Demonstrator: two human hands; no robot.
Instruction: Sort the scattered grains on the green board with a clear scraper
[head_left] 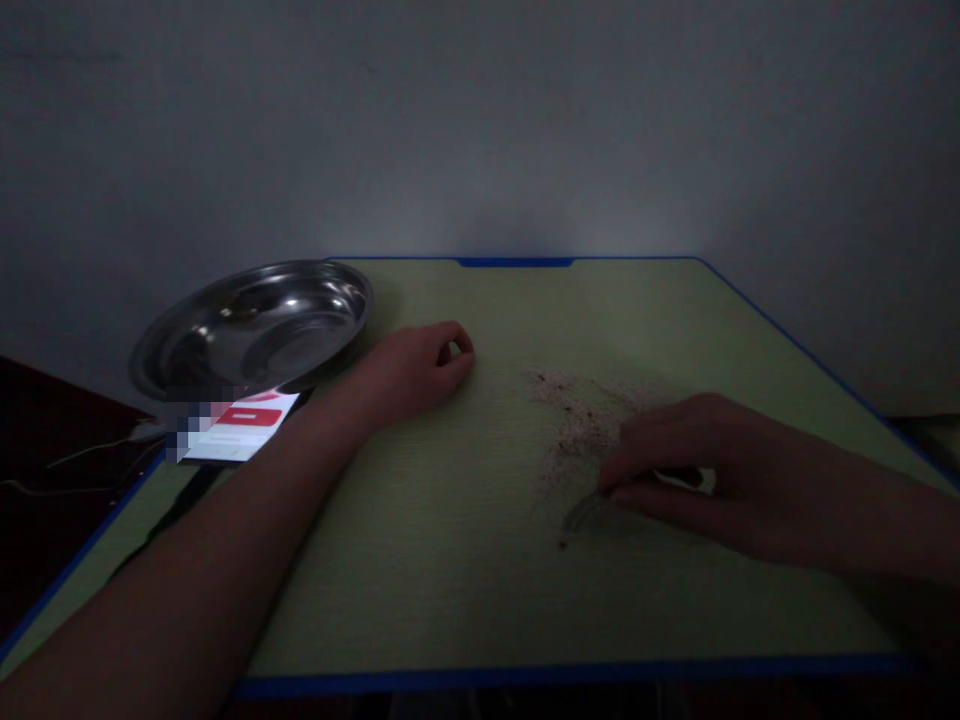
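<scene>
My left hand (pixel 427 370) rests on the table, its fingers curled in and the thumb against the index finger, with nothing visible in them. Between my two hands, a thin spread of small pale grains (pixel 577 435) with a few dark specks lies on the tabletop. My right hand (pixel 697 480) reaches in from the right, beside the grains. Its thumb and fingers pinch a small curved greyish piece (pixel 585 512), low over the surface; dim light hides its exact kind. A single dark speck (pixel 562 545) lies just below that piece.
A shiny steel basin (pixel 300 345) sits at the table's back left, tilted. A phone with a lit screen (pixel 244 430) lies below it, partly behind my left forearm. The pale green table (pixel 450 570) has a blue edge and meets a grey wall. Cables (pixel 82 455) hang at the left.
</scene>
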